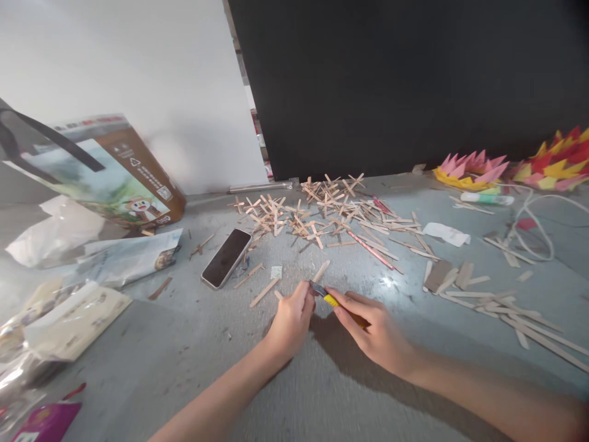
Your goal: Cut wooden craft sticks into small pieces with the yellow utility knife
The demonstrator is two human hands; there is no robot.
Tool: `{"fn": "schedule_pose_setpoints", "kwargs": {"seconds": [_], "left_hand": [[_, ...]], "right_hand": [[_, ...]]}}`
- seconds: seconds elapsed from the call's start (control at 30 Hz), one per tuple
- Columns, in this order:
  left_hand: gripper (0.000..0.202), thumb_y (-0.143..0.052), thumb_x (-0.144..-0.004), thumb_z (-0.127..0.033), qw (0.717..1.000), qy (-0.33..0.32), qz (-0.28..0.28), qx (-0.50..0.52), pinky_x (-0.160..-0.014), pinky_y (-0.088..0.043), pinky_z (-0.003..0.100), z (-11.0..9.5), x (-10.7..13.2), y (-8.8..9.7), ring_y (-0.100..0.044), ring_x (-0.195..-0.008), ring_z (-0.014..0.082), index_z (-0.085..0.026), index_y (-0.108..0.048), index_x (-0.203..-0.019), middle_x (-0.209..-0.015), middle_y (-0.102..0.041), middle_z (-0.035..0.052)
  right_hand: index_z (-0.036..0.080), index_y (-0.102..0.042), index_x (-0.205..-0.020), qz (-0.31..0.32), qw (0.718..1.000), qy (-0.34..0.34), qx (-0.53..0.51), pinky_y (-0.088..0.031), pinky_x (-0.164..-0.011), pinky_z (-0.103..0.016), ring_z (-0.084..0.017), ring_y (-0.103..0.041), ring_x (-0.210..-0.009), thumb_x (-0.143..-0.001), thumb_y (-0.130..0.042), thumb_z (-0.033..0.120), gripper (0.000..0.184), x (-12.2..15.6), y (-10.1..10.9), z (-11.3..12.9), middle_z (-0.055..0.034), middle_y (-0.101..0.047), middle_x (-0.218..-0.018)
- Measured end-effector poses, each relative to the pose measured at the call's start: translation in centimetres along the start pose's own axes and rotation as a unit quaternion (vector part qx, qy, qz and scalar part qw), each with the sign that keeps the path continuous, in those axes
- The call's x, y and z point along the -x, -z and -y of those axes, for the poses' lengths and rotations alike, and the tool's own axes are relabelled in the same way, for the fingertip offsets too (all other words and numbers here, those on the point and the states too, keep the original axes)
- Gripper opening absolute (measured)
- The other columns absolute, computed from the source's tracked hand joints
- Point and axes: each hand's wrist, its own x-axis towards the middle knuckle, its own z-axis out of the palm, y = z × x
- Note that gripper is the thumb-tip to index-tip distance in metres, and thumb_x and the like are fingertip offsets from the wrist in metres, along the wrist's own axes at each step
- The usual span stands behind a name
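My right hand [375, 328] is wrapped round a yellow utility knife [332, 300], its metal tip pointing left. That tip meets the fingertips of my left hand [291, 319], which are pinched closed. A wooden craft stick [321, 270] pokes out past those fingertips, its lower end hidden by the fingers and the blade. Just beyond my left hand, a loose craft stick [264, 293] and a small pale paper square [276, 272] lie on the grey table [193, 362]. Farther back spreads a heap of crossed craft sticks [317, 212].
A phone [226, 258] lies left of the heap, and a red patterned stick [370, 250] to its right. More sticks [501, 304], a glue stick [488, 199], a white cable [547, 236] and spiky paper crafts [472, 170] occupy the right. A carton bag [115, 172] and plastic packets [73, 319] fill the left.
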Motion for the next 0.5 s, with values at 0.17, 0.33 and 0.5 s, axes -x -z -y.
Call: {"fn": "schedule_pose_setpoints", "kwargs": {"seconds": [0.17,0.33,0.5], "left_hand": [[0.037,-0.037,-0.110,-0.042,0.999,0.005,-0.046,0.011,-0.059,-0.035,0.023,0.13,-0.20,-0.06,-0.046,-0.055,0.0112,-0.021,-0.055,-0.086,-0.060,-0.049,-0.0061],[0.037,-0.038,-0.111,-0.041,0.999,-0.004,-0.050,0.002,-0.058,-0.034,0.022,0.39,-0.08,-0.11,-0.043,-0.055,0.0105,-0.020,-0.060,-0.091,-0.061,-0.047,-0.0064],[0.035,-0.038,-0.111,-0.040,0.999,-0.003,-0.048,-0.011,-0.059,-0.033,0.022,0.53,-0.12,-0.09,-0.043,-0.056,0.0102,-0.020,-0.061,-0.093,-0.063,-0.048,-0.0063]], "right_hand": [[0.023,-0.066,-0.149,-0.001,1.000,-0.007,0.000,-0.055,-0.071,-0.030,-0.018,-0.065,-0.077,-0.113,-0.046,0.041,0.045,-0.24,0.04,0.16,-0.0083,-0.073,-0.098],[0.024,-0.066,-0.149,-0.009,1.000,-0.006,-0.003,-0.055,-0.070,-0.032,-0.019,-0.066,-0.077,-0.112,-0.047,0.042,0.045,-0.07,0.07,0.27,-0.0088,-0.075,-0.099],[0.026,-0.065,-0.150,0.004,0.999,-0.035,-0.031,-0.057,-0.075,-0.033,-0.021,-0.070,-0.086,-0.111,-0.049,0.044,0.046,-0.10,0.25,0.40,-0.0085,-0.078,-0.107]]}}
